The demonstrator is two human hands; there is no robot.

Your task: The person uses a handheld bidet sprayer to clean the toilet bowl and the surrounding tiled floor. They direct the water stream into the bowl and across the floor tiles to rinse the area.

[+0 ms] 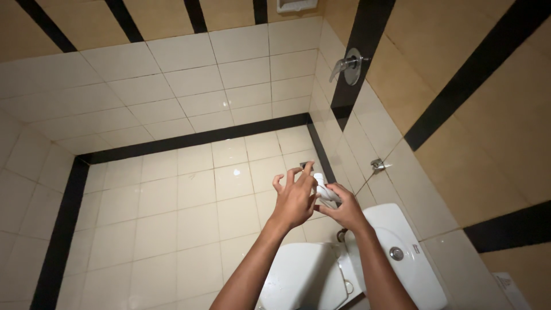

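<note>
Hands meet above the toilet [307,278], at about six o'clock in the room. Right hand [344,209] grips a small white sprayer [325,192] around its body, fingers closed on it. Left hand [295,198] touches its top, fingers spread and curled. Sprayer looks light, rigid plastic, likely slick; best held at the handle. Cistern [402,252] lid is shut, contents unseen. Wall valve [350,66] sits at one o'clock.
</note>
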